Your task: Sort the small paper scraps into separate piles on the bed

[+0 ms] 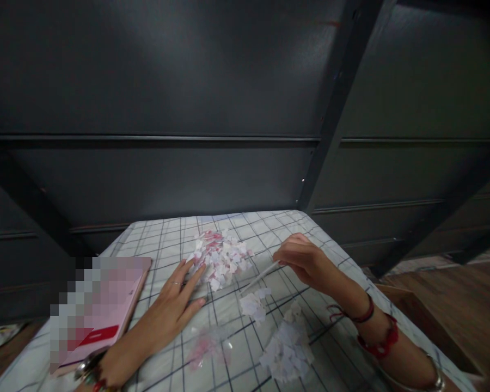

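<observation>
A heap of small torn white and pink paper scraps [224,261] lies on the grid-patterned cloth. My left hand [173,296] rests flat with its fingers apart, fingertips touching the heap's left edge. In my right hand [304,258] a thin white stick [259,277] is pinched. It slants down to the left, its tip just above a small group of white paper pieces [255,305]. Nearer to me lies a larger pile of white paper pieces [288,348]. Left of that pile is a patch of clear and pink scraps [208,345].
A pink flat case or book [118,305], partly blurred out, lies at the left of the cloth-covered table [163,239]. Dark metal panels [212,179] rise behind the table. On the floor at the right stands a brown open box [428,326].
</observation>
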### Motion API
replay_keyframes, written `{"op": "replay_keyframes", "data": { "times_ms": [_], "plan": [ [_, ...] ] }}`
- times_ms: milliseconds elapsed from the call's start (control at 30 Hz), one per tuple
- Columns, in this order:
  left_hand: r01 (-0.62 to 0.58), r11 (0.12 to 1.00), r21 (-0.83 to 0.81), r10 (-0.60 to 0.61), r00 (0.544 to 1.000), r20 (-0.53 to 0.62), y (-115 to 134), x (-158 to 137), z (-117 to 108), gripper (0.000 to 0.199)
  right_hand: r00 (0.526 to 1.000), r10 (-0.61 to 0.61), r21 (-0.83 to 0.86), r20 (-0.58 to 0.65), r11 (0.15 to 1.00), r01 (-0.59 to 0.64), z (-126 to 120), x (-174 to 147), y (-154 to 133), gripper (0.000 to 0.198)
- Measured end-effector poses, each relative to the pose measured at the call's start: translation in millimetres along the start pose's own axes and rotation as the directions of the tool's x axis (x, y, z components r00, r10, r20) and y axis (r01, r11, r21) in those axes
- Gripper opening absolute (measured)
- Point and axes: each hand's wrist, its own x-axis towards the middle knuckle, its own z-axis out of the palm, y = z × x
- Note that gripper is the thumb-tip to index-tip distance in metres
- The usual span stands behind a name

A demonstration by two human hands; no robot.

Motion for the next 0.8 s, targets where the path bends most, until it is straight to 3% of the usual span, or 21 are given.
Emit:
{"op": "replay_keyframes", "data": {
  "times_ms": [167,333,567,800],
  "plan": [
    [-0.007,1.0,-0.011,0.006,1.0,-0.026,0,0,0,0.059,0.999,-0.024,-0.002,0.024,1.0,0.024,1,3,-5,0.023],
    [-0.01,1.0,-0.01,0.009,1.0,-0.014,-1,0,-1,0.06,0.995,0.034,0.024,0.089,0.999,-0.036,-10,3,-7,0.022],
    [-0.001,1.0,-0.012,0.001,1.0,-0.027,-1,0,1,0.059,0.999,0.022,0.036,0.049,0.999,-0.024,-9,1,-1,0.02],
    [0.007,1.0,-0.017,-0.008,0.999,-0.034,-2,0,2,0.058,0.99,0.043,0.075,0.134,0.996,-0.053,-13,1,-3,0.019]
  ]
}}
